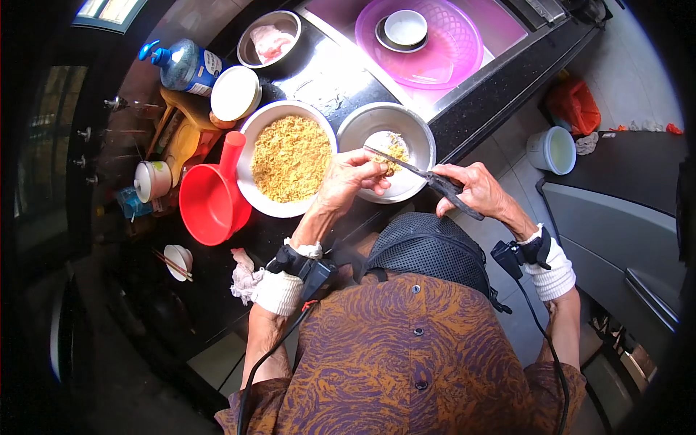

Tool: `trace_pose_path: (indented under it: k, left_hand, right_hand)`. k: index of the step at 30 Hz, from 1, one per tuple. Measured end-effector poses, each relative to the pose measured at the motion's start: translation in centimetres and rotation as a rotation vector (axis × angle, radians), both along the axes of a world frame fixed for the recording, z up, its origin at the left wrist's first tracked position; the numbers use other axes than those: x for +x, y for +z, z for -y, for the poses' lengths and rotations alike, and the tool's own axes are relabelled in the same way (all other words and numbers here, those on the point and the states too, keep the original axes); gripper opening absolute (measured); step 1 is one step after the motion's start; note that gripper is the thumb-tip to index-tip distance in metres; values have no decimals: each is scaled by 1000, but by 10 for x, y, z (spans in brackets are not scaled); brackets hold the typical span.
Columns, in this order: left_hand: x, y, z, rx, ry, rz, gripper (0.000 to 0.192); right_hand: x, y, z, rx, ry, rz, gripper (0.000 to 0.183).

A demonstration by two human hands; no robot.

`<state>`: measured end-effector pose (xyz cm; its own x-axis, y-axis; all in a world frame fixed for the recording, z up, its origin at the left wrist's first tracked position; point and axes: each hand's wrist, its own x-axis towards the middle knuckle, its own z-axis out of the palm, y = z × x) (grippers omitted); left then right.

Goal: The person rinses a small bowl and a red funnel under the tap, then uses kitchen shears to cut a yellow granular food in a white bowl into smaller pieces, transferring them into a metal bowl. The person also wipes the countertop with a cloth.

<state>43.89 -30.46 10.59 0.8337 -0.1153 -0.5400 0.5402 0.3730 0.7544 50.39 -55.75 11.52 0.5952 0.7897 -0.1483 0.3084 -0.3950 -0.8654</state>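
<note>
My right hand (478, 190) grips the handles of black scissors (447, 187), whose blades reach left over a metal bowl (350, 128). Between the fingertips of my left hand (350, 176) is a small yellowish clump of food (390, 162), close to the blades. Beneath the hands, the metal bowl holds a pale heap with yellow bits on it, partly covered by my fingers and the scissors. Left of my left hand stands a white basin (247, 187) filled with finely chopped yellow food (291, 157).
A red dipper (209, 204) sits left of the basin. Behind are a lidded white container (235, 93), a blue pump bottle (185, 68) and a steel bowl (244, 46) with raw meat (270, 43). A pink basin (457, 60) rests in the sink. Chopsticks lie across a small bowl (182, 258).
</note>
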Motion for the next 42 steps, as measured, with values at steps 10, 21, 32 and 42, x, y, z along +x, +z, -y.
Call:
trace_pose_path:
  k: [10,21,32,42]
  left_hand:
    - [0,-2,-2,11,-45,41,18]
    - [4,4,-4,54,-109,21,14]
    - [3,2,-3,6,-107,-26,18]
    - [0,-2,0,-30,7,-39,16]
  right_hand:
    - [6,10,-4,-243,89,-144,94]
    - [5,23,-13,-158,65,-119,81]
    - [5,15,-9,-116,24,10,62]
    - [5,12,-10,-143,26,38,68]
